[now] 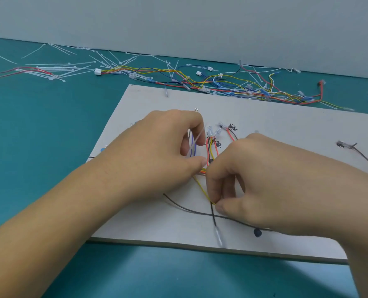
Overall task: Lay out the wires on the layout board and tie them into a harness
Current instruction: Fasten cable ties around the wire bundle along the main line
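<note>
White layout board (264,121) lies on teal table (49,130) | left hand (157,151) curled, pinching clear cable tie (197,137) beside wire bundle (211,147) at board centre | right hand (254,179) pinches 1 yellow wire (202,188) (thumb against curled fingers) | spare wires (221,87) and loose ties (71,67) lie behind the board.

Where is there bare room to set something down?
Bare: teal mat left of the white layout board, nearer than the scattered white cable ties. Crowded: tangled coloured wires behind the board; board centre, under left hand and right hand.
</note>
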`<state>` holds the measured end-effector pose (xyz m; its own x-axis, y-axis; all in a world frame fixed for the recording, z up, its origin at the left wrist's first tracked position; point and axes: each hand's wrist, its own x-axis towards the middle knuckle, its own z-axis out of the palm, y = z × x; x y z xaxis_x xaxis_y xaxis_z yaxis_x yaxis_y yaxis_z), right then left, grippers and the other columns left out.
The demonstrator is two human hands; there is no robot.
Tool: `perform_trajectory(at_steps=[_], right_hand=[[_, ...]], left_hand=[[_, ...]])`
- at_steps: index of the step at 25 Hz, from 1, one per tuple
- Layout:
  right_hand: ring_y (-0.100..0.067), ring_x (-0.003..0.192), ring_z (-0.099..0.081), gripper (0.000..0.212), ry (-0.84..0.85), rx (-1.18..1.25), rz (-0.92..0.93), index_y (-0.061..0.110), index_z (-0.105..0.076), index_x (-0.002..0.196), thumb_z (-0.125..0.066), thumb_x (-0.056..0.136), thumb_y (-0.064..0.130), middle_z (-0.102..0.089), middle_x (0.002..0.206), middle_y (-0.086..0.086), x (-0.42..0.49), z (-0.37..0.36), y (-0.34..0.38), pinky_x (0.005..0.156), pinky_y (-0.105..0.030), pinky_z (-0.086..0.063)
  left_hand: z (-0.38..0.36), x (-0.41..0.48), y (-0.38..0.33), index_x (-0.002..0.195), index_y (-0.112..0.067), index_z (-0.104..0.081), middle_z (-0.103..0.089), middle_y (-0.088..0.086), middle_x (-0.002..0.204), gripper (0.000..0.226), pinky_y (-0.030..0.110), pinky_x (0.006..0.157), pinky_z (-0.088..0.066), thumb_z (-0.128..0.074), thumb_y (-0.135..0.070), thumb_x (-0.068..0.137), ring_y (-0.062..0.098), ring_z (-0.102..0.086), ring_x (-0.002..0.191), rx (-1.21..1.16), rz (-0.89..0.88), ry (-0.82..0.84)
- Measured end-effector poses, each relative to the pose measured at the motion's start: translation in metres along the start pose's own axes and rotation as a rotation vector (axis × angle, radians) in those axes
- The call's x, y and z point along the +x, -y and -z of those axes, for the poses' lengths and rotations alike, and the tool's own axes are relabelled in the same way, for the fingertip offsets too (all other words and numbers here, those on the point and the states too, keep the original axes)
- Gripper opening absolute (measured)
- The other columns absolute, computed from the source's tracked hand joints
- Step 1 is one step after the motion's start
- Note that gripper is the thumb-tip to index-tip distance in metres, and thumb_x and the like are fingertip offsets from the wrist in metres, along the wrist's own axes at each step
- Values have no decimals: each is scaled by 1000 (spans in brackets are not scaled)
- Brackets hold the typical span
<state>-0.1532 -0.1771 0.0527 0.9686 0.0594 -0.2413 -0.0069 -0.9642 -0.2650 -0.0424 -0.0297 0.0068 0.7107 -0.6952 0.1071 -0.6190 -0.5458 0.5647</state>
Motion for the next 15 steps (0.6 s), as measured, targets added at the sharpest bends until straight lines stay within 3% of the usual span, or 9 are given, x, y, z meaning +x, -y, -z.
perform_trajectory(at_steps=[4,10,13,15], right_hand=[[7,66,-56,5,27,37,14,38,-72,79,-76,79,36,-68,71,17,0,1,1,59,-24,-52],[4,67,-61,3,-11,73,32,37,-74,77,-76,79,39,-67,66,27,3,0,-2,56,-21,-49],[3,68,-61,6,-73,105,8,34,-75,75,-76,81,38,-69,67,20,6,1,-8,57,-24,-50],[5,58,-62,13,-110,163,-11,29,-74,71,-75,83,31,-71,66,14,8,2,-12,52,-20,-49]], left_hand=[[6,-4,-2,103,-46,-56,-62,-14,88,44,24,56,-38,-69,-66,65,-6,-55,74,34,-23,94],[7,-2,1,105,-49,-53,-64,-12,91,45,30,63,-49,-81,-49,69,0,-61,68,-25,20,218],[8,-2,4,105,-51,-52,-63,-15,93,51,30,64,-49,-86,-51,67,-3,-61,69,-45,35,227],[7,-2,5,105,-52,-52,-63,-16,93,52,30,63,-49,-86,-54,65,-4,-61,70,-49,33,223]])
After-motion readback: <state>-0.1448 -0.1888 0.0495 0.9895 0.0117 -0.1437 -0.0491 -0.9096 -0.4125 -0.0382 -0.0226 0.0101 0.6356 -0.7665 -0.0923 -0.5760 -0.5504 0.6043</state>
